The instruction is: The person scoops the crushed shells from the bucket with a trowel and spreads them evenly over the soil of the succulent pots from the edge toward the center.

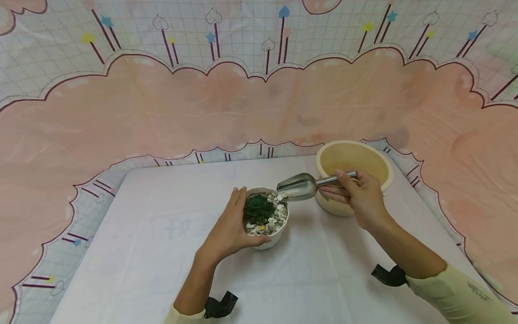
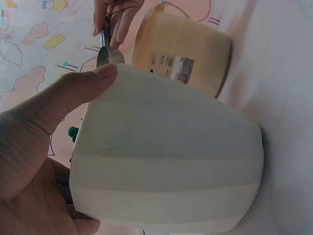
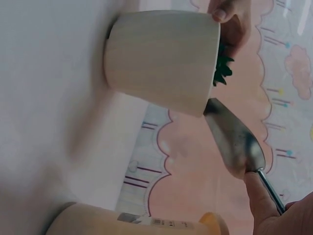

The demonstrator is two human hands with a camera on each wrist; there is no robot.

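A white flowerpot point(image 2: 181, 147) stands on the white tabletop, holding a green succulent point(image 1: 259, 208) and pale stone chips point(image 1: 279, 217). My left hand point(image 1: 227, 230) grips the pot by its rim, thumb on the near side and fingers on the far left. In my right hand point(image 1: 366, 198) is the handle of a metal scoop point(image 1: 298, 186). The scoop's tip is right at the pot's right rim, over the stones, with its blade tilted down toward them. In the right wrist view, the scoop's tip point(image 3: 212, 105) overlaps the rim edge.
Just behind my right hand stands a cream-coloured bucket point(image 1: 332, 208) with a label on its side. The white tabletop point(image 1: 154, 252) ends at a back edge, beyond which hangs a pink patterned cloth point(image 1: 243, 112).
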